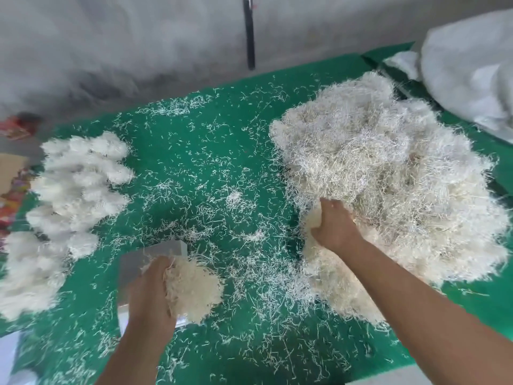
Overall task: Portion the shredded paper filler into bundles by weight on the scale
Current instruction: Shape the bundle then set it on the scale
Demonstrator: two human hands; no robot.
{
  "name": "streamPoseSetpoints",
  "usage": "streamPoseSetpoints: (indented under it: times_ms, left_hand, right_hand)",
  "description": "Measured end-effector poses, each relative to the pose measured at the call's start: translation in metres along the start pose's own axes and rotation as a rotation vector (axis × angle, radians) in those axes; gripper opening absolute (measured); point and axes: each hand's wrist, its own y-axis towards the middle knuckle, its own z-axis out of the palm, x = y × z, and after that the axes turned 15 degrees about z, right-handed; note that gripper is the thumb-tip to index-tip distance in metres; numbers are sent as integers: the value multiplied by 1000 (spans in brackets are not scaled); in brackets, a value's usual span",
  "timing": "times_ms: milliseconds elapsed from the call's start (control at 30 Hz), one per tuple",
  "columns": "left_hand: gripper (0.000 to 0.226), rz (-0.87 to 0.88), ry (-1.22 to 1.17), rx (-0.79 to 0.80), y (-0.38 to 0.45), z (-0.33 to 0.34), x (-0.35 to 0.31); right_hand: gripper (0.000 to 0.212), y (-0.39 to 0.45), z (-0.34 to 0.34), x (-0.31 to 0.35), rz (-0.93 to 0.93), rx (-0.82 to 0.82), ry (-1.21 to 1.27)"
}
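On the green table: everything sits on a green cover with small white paper bits scattered all over it.
Big pile: a large heap of shredded paper fills the right side of the table.
Right hand: the right hand is pushed into the near left edge of the big pile. Its fingers are buried in the paper and curl around a small tuft, so it is grabbing some.
Left hand: the left hand is low and near the front of the table. Its fingers wrap around a round bundle of shredded paper, holding it from the left side.
Scale: a flat gray and white scale lies under the left hand and the bundle. Most of it is hidden, and I cannot tell if the bundle touches it.
Done bundles: a bunch of fluffy white paper balls sit close together along the left side of the table, well apart from the big pile.
Bag: a big white bag lies at the far right corner, just behind the big pile.
Wall: a gray wall is behind the table, with a black strip hanging down on it.
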Motion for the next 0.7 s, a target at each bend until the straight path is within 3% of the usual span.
streamPoseSetpoints:
  times_ms: [67,100,167,233,300,367,433,500,533,700]
  left_hand:
    - [21,-25,-94,81,-6,5,-9]
    - [22,-109,-206,125,-8,9,-14]
    - [38,-191,-355,243,-10,15,-24]
    - [43,-82,-385,328,-13,17,-27]
    - [41,153,-134,317,-18,21,-26]
    - [35,306,70,295,-27,24,-20]
    - [38,522,426,372,-38,27,-10]
    - [50,712,839,405,-49,25,6]
    - [51,757,895,415,-53,22,10]
    - [31,670,486,553,-60,18,1]
  right_hand:
    - [77,-54,2,32,-187,-50,198]
    - [71,-86,3,47,-260,15,317]
    - [67,-148,9,74,-308,273,506]
    - [79,-194,25,92,-215,490,611]
    - [90,-223,38,106,-51,685,861]
    - [74,-234,48,115,52,1019,1345]
    - [64,-234,49,118,320,1171,1692]
    - [75,-233,48,117,481,1175,1764]
    - [79,-234,49,117,494,1137,1755]
    - [69,-240,45,121,484,807,1642]
